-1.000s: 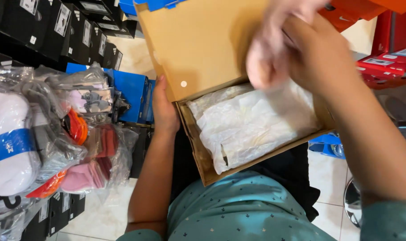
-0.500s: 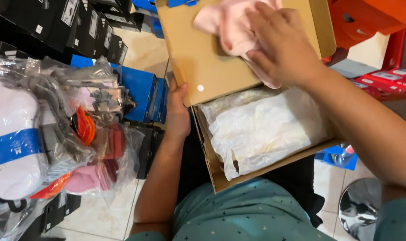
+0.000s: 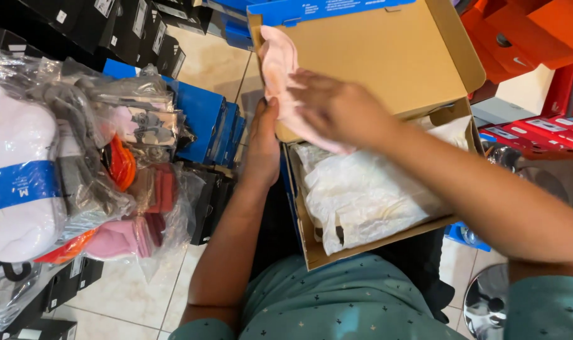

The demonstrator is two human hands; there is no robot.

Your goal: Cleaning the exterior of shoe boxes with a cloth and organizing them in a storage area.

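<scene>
Pale pink soft shoe [image 3: 280,75] lies against the inside of the raised brown lid [image 3: 387,56] of an open cardboard shoebox [image 3: 311,245], at about ten o'clock from the box's middle. The right hand [image 3: 343,110] lies flat over the shoe's lower part, fingers spread and pressing it to the lid, its grip loose rather than closed around anything. The left hand [image 3: 264,148] sits at the box's left edge at nine o'clock, thumb up along the lid's hinge corner, its grip wrapped on the cardboard wall. Inside the box, crumpled white wrapping paper [image 3: 368,192] fills the tray at five o'clock from the shoe. Clear plastic bags of white, pink and orange socks [image 3: 78,176] hang at nine o'clock, with blue boxes [image 3: 204,119] stacked on the tiled floor [image 3: 129,296] behind them.
</scene>
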